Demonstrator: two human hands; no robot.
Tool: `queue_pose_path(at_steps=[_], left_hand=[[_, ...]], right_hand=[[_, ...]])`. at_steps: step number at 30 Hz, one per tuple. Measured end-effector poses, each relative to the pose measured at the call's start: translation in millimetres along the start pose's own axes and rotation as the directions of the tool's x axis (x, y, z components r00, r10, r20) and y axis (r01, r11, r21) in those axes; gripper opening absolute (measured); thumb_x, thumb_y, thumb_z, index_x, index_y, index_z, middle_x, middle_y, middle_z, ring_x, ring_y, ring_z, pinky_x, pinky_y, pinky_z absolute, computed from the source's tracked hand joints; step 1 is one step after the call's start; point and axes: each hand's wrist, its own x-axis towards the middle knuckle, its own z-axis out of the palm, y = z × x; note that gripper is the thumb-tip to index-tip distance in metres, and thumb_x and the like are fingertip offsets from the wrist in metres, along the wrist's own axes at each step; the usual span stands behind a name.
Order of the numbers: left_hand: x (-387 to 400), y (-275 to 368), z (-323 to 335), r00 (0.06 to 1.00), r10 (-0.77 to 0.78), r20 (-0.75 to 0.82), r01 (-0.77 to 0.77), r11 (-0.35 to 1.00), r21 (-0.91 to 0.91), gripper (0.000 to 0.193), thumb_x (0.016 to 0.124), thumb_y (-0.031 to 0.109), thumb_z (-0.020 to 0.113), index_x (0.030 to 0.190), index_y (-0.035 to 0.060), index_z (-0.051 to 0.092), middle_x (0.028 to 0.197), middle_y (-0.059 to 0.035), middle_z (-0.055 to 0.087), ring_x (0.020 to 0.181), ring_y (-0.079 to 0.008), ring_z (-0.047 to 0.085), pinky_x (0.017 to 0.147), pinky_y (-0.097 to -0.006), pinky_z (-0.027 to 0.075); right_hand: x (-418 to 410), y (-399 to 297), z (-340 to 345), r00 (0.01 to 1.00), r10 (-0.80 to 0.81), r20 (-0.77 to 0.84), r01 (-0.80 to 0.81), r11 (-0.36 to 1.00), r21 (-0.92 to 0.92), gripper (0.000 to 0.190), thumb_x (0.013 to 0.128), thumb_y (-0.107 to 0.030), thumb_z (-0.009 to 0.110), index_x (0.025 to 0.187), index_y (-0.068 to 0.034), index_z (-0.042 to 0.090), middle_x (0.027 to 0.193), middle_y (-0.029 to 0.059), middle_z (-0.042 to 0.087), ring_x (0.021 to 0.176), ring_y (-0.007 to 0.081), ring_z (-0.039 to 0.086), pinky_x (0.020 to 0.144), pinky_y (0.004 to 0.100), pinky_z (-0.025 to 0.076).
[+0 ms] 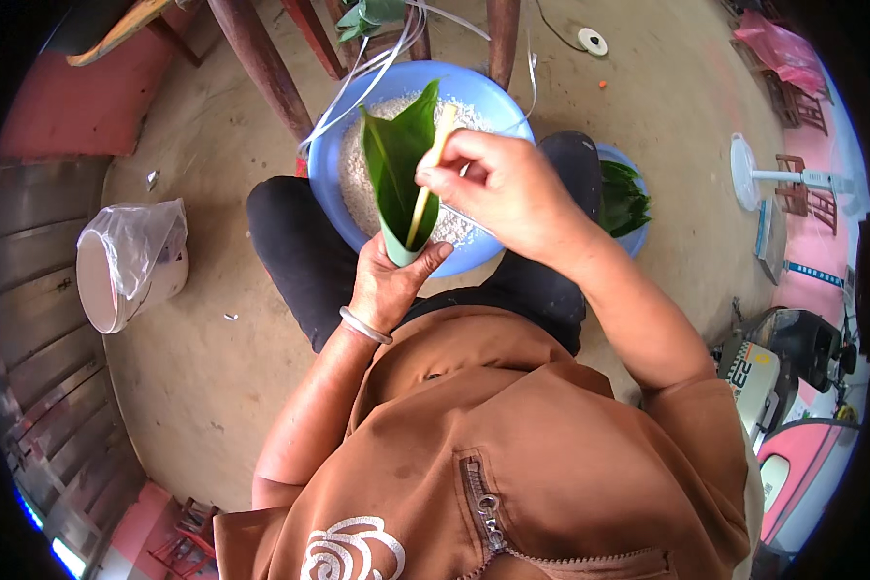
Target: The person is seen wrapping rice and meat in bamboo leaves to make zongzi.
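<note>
My left hand [395,279] holds a green leaf cone [399,156] by its narrow lower end, with the wide end pointing away from me. Between the thumb and fingers of my right hand [493,181] is a pale stick, likely a chopstick [446,130], whose lower end reaches into the cone. A thin metal handle also shows under the right hand. Both hands are over a blue plastic basin [326,156] of whitish grains, probably rice [355,188], which stands between my knees. What lies inside the cone's bottom is hidden.
A second blue basin [634,243] with green leaves [620,199] stands beside my right knee. White strings [399,47] hang over the main basin from wooden furniture legs [261,58]. A bagged plastic bucket [152,279] stands at left, a fan [776,175] at right, and a motor scooter [790,348] lower right.
</note>
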Motion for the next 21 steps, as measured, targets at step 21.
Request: queue_pose_path(at_steps=[21], left_hand=[[-7, 19, -62, 0.950, -0.143, -0.279, 0.076, 0.968, -0.240, 0.024, 0.080, 0.020, 0.077, 0.073, 0.0101, 0.056, 0.059, 0.0073, 0.045, 0.050, -0.0038, 0.036, 0.045, -0.0202, 0.028]], right_hand=[[95, 199, 67, 0.989, -0.025, -0.144, -0.053, 0.857, -0.513, 0.044, 0.088, -0.020, 0.054, 0.127, 0.001, 0.048, 0.129, 0.0255, 0.050, 0.121, 0.0374, 0.048, 0.103, 0.0423, 0.038]])
